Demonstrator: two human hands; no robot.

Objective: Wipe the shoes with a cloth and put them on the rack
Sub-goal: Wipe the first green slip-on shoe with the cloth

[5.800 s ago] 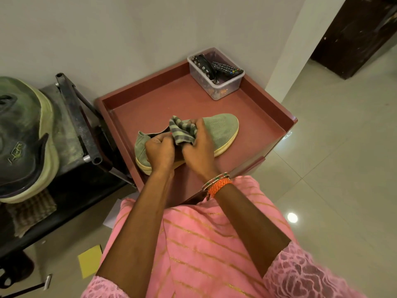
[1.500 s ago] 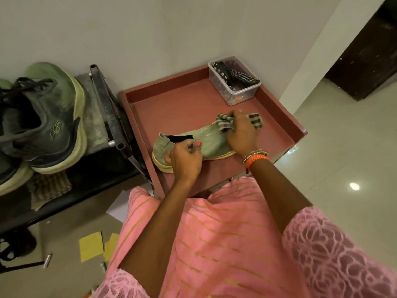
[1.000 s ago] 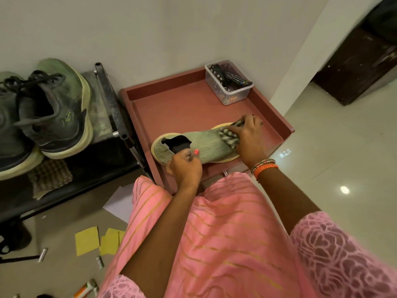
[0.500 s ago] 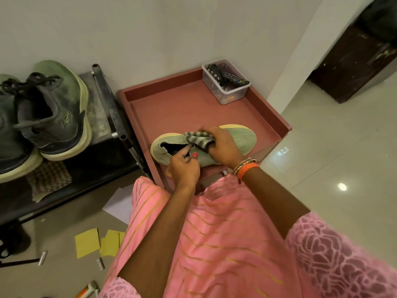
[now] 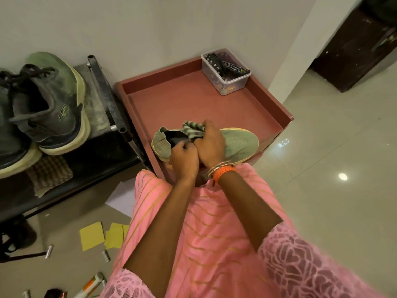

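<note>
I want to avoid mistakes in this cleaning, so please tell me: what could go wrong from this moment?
1. The green shoe lies near the front edge of the red tray table; a strong wipe might push it off.
2. The striped cloth, gripped by the right hand, sits bunched at the shoe opening, so the toe may stay unwiped.
3. The left hand holds only the near side of the shoe, so it could twist.

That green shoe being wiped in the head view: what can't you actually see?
- Green shoe: its middle is covered by the right hand and striped cloth.
- Its sole: faces down on the red table.
- Left hand: fingertips curl out of sight, so its grip is unclear.
</note>
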